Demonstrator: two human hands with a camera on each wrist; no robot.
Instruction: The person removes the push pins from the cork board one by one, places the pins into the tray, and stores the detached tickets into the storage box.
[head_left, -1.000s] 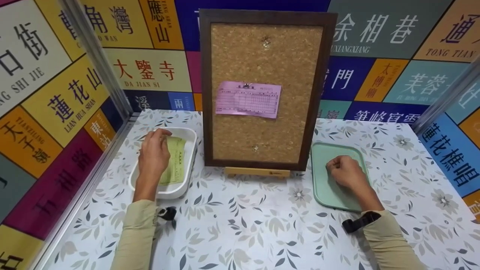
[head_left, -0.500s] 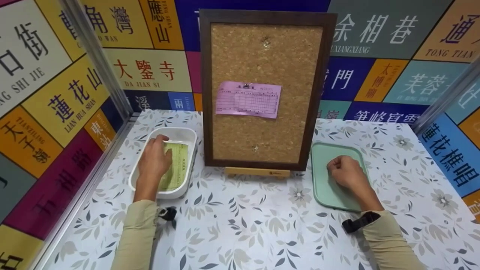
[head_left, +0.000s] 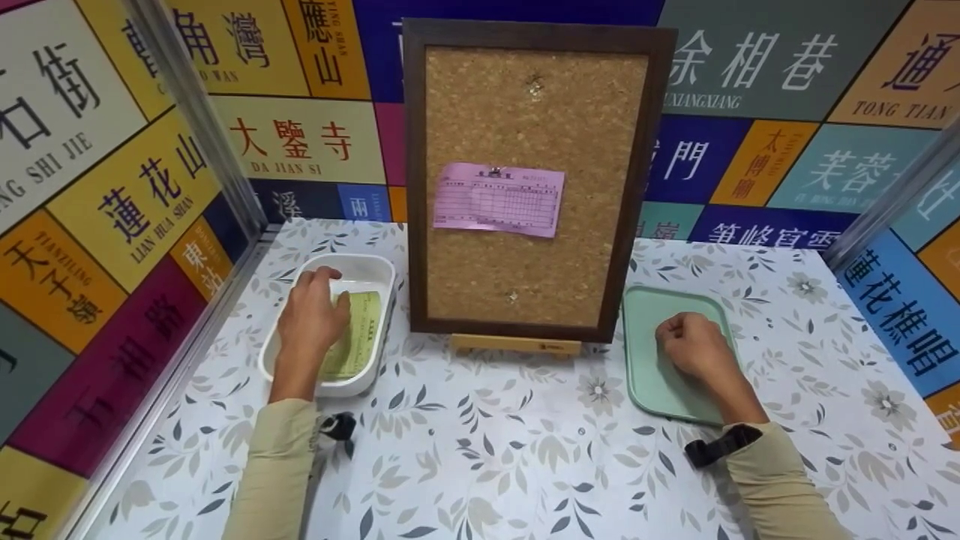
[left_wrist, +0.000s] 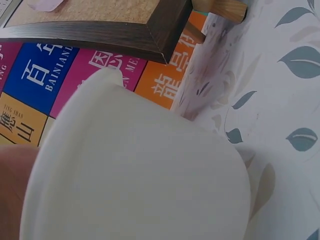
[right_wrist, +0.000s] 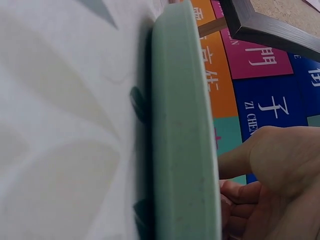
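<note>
A yellow-green slip (head_left: 356, 339), seemingly paper, lies in the white tray (head_left: 345, 388) beneath the left hand (head_left: 309, 319). It should be light, limp and easily creased, best pinched by an edge. Whether the bent fingers grip it, I cannot tell. The right hand (head_left: 694, 343), fingers curled, contents hidden, is over the green tray (head_left: 646, 390). Between the hands, beyond them, stands a corkboard (head_left: 525, 281).

Creased khaki sleeves (head_left: 279, 465) are worn with 2 black wrist-mounted devices (head_left: 721, 445).
</note>
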